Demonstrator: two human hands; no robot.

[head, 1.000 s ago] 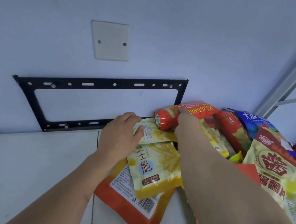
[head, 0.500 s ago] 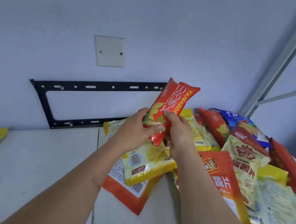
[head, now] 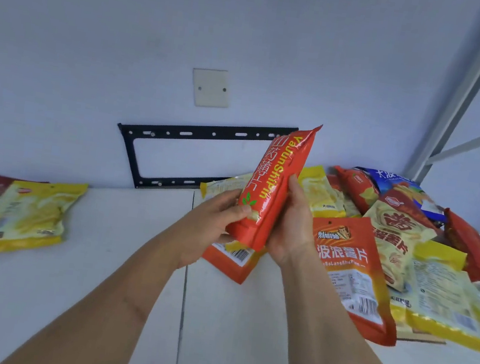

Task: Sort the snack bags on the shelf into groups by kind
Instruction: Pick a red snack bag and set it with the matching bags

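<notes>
**Red Snack Bag Held Up Over the Shelf**

While lifted clear above the white shelf (head: 99, 270), red snack bag (head: 274, 186) stands nearly upright, tilted slightly right. Grasped low on both sides: left hand (head: 215, 221) with thumb across the front, right hand (head: 294, 225) wrapped behind the right edge. Mixed heap of bags (head: 392, 241) at right; yellow bags (head: 24, 214) lying well apart at left.

Storeroom: metal rack (head: 470, 90), snack bags (head: 343, 271)
</notes>
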